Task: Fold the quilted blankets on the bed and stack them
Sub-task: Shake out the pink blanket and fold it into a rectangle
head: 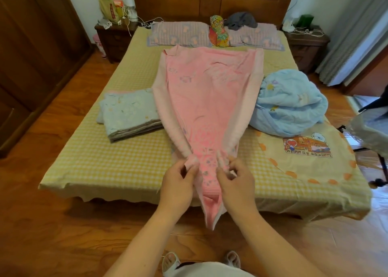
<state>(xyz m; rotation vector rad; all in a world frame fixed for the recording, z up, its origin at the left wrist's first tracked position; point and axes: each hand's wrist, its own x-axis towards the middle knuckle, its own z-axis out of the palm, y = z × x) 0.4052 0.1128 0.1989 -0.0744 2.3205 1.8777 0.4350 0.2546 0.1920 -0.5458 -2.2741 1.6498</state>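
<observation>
Pink blanket (210,100) lies lengthwise down the middle of the bed (94,163), between a folded blanket (130,115) and a crumpled blue blanket (289,104), its near end gathered over the foot edge. Uneven pulling could skew the far corners and spoil the fold. Left hand (178,182) and right hand (235,182) each pinch a near corner, apparently thumb over fingers, palms facing inward.

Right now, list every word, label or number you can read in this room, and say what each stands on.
None can be read.
Paper bag on the left nightstand: red label with marks, too blurred to read.
Box beside it: red-orange print, too small to read.
Cartoon train print on the bed sheet: any lettering is too small to tell.
Pink blanket: floral pattern only.
</observation>
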